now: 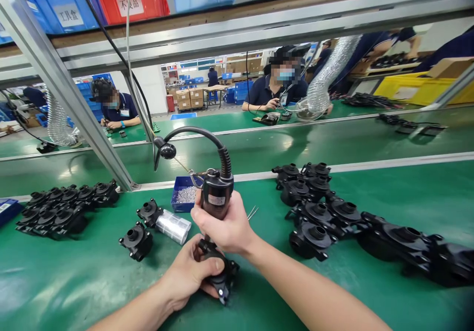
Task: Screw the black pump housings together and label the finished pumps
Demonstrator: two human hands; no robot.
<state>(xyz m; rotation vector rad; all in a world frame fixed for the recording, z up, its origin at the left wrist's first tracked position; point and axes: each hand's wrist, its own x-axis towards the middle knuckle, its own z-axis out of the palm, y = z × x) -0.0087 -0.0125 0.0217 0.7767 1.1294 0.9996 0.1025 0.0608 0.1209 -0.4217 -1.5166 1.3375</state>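
Two tight grips: the right hand (224, 228) holds the electric screwdriver (217, 197) upright, right over the pump housing (223, 277) in the left hand (189, 273)

I count one screwdriver (217, 195), one screw tray (182, 196), one clear roll (173, 226), one held housing (223, 277), two loose housings (138, 241), and two heaps of housings, the left heap (66, 208) and right heap (333, 212), too overlapped to number. Two people (117, 108) sit opposite.

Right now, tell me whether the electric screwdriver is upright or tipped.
Upright, nearly. The right hand grips the screwdriver with its cable end up and bit down on the black part that the left hand holds.
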